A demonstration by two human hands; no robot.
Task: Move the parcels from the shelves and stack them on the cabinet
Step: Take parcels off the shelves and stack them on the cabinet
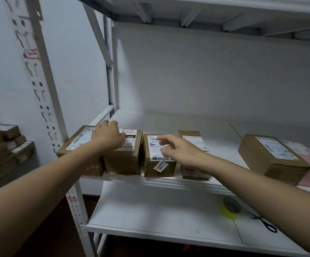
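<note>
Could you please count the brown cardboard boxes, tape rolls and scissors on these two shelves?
Brown cardboard boxes: 5
Tape rolls: 1
Scissors: 1
Total: 7

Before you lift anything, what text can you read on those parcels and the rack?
"090": black band on the label of the brown cardboard box under the left hand.
"15-4-5202", seemingly: slanted sticker on the front of the narrow brown box below the right hand.
Red-bordered handwritten tag on the first box, another on the white rack upright: illegible.
All other label print: too blurred.
</note>
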